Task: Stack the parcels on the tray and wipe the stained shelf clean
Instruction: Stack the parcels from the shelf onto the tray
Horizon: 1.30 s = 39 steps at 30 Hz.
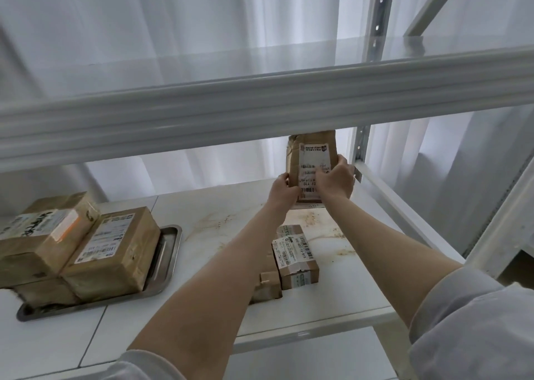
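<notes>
Right, near the left front edge of the white stained shelf (332,301) sits the shiny metal tray (170,244), loaded with large brown taped cardboard parcels (109,252) in two layers. Toward the right front, small brown labelled boxes (294,261) lie together, partly behind the left forearm. Brownish smears (312,220) streak the board beyond them. And at the far right corner, left hand (281,190) and right hand (336,181) both grip an upright brown white-labelled parcel (312,154), one on each side.
</notes>
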### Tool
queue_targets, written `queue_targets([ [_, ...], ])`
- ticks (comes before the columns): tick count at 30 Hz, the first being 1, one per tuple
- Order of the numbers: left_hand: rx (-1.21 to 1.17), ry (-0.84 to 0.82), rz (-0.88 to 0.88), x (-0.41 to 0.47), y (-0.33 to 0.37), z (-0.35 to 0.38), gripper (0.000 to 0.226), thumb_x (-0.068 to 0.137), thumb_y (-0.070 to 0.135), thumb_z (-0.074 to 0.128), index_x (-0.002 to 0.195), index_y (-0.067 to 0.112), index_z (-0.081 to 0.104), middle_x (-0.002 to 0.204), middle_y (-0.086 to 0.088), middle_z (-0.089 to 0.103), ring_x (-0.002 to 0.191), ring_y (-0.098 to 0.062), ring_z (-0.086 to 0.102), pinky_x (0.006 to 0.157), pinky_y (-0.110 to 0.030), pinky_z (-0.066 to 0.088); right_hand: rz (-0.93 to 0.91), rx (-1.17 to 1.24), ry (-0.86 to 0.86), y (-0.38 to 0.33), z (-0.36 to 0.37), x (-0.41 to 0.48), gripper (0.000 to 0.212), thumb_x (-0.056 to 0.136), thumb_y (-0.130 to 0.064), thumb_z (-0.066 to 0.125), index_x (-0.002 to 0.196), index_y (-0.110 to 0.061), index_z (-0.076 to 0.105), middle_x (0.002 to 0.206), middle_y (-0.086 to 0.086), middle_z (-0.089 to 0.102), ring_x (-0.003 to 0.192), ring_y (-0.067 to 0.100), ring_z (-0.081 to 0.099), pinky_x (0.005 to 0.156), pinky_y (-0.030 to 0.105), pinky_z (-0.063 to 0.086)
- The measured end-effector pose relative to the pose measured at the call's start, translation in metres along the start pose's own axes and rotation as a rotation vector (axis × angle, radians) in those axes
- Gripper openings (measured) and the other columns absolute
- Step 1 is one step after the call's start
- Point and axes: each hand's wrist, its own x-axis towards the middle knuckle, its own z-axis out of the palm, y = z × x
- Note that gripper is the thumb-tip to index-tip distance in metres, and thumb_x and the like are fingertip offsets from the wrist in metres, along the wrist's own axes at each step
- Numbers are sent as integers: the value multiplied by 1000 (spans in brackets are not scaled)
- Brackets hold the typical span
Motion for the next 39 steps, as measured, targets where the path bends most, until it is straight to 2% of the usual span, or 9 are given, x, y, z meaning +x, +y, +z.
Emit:
queue_targets([
  [3, -18, 56, 59, -7, 7, -31, 43, 85, -7, 43, 126, 3, 51, 119, -17, 62, 99, -27, 61, 83, -37, 56, -2, 121, -33, -15, 13, -11, 47, 91, -19, 62, 135, -10, 47, 125, 14, 52, 114, 30, 54, 98, 41, 48],
  [7, 8, 118, 44, -23, 10, -71, 45, 89, -1, 44, 134, 6, 48, 125, -13, 61, 96, -21, 60, 51, -13, 48, 31, 245, -108, -33, 34, -32, 36, 91, -19, 60, 126, -18, 51, 120, 10, 58, 102, 26, 61, 89, 41, 54],
  [13, 73, 260, -3, -49, -1, -135, 45, 93, 15, 55, 137, 11, 47, 125, -8, 62, 98, -19, 61, 63, -20, 48, 75, 342, -287, -65, 71, -73, 35, 91, -17, 55, 125, -22, 49, 100, 0, 59, 93, 26, 65, 81, 45, 57],
  [20, 287, 395, 9, -71, -11, -198, 44, 85, 37, 65, 122, 15, 63, 116, -4, 69, 104, -21, 65, 95, -41, 51, 145, 334, -369, -84, 103, -115, 37, 94, -23, 54, 130, -19, 47, 102, 4, 59, 101, 28, 62, 88, 42, 53],
  [24, 264, 452, 5, -83, -8, -217, 38, 87, 43, 60, 110, 15, 70, 109, -5, 71, 97, -23, 65, 90, -39, 54, 198, 296, -402, -89, 114, -128, 36, 95, -26, 54, 127, -11, 49, 115, 10, 61, 104, 29, 61, 89, 40, 52],
  [28, 234, 431, -39, -93, -4, -228, 35, 93, 46, 51, 93, 14, 66, 93, -4, 64, 85, -20, 58, 68, -27, 46, 193, 218, -420, -95, 118, -135, 36, 94, -31, 56, 120, -6, 56, 113, 13, 64, 102, 31, 63, 89, 44, 53],
  [32, 148, 409, -79, -101, -4, -237, 41, 96, 45, 46, 107, 10, 63, 96, -1, 60, 89, -17, 55, 60, -20, 39, 202, 192, -445, -99, 119, -139, 33, 90, -31, 58, 107, -3, 61, 103, 15, 65, 96, 34, 64, 84, 47, 56],
  [35, 117, 382, -104, -106, -3, -242, 48, 97, 45, 43, 123, 8, 57, 110, -3, 58, 98, -19, 52, 78, -25, 40, 206, 197, -455, -100, 120, -141, 29, 90, -29, 60, 103, -3, 61, 96, 13, 63, 94, 33, 64, 84, 48, 56],
  [39, 91, 279, -238, -107, -11, -255, 69, 90, 60, 44, 141, 14, 39, 145, -10, 43, 135, -32, 37, 111, -48, 29, 223, 287, -469, -98, 121, -142, 27, 87, -27, 63, 108, -9, 59, 102, 9, 67, 91, 27, 67, 82, 45, 58],
])
